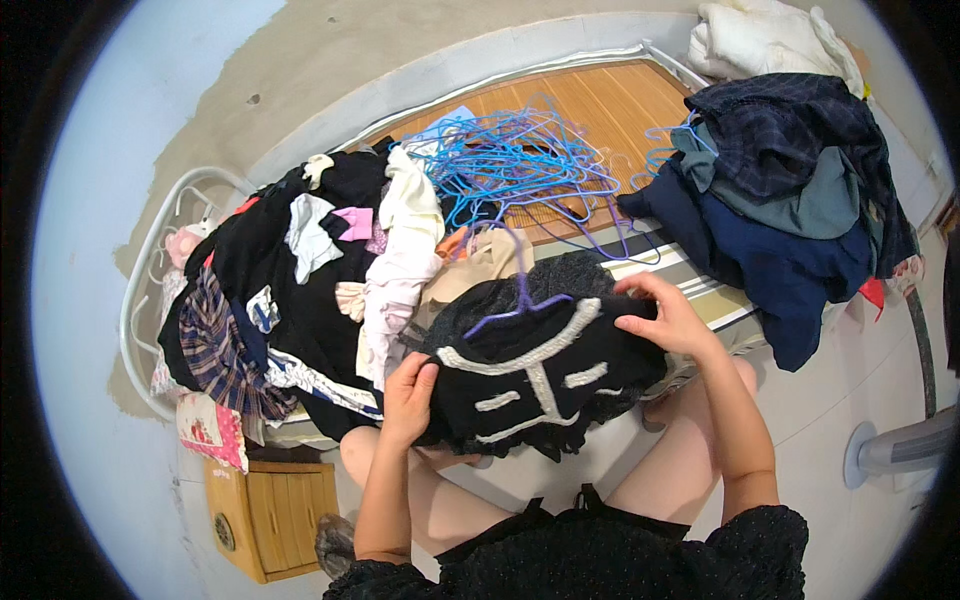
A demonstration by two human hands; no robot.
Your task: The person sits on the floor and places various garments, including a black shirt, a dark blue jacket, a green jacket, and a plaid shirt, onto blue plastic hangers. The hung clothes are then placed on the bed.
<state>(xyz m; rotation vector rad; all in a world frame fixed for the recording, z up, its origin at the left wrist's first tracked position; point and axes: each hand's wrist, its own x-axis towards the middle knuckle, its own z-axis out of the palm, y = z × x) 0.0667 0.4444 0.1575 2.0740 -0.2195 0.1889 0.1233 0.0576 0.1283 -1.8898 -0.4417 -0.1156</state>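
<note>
A black knit top with cream trim (517, 397) spreads between my two hands above my lap. Inside its neckline sits a purple hanger (523, 300), its hook pointing away from me. My left hand (409, 394) pinches the top's left shoulder between thumb and fingers. At the opposite shoulder, my right hand (667, 315) has thumb and fingers apart around the black fabric; whether it grips there is hard to tell. Darker, sheer-looking black fabric (577, 274) lies behind the top, near the bed's edge.
Blue and purple hangers (517, 165) are heaped on the bed's bamboo mat (600, 90). Mixed clothes (300, 300) pile up at left, beside a white metal bed frame (127, 322). Dark garments (787, 202) lie at right. A wooden cabinet (289, 517) and a grey fan (900, 450) stand on the floor.
</note>
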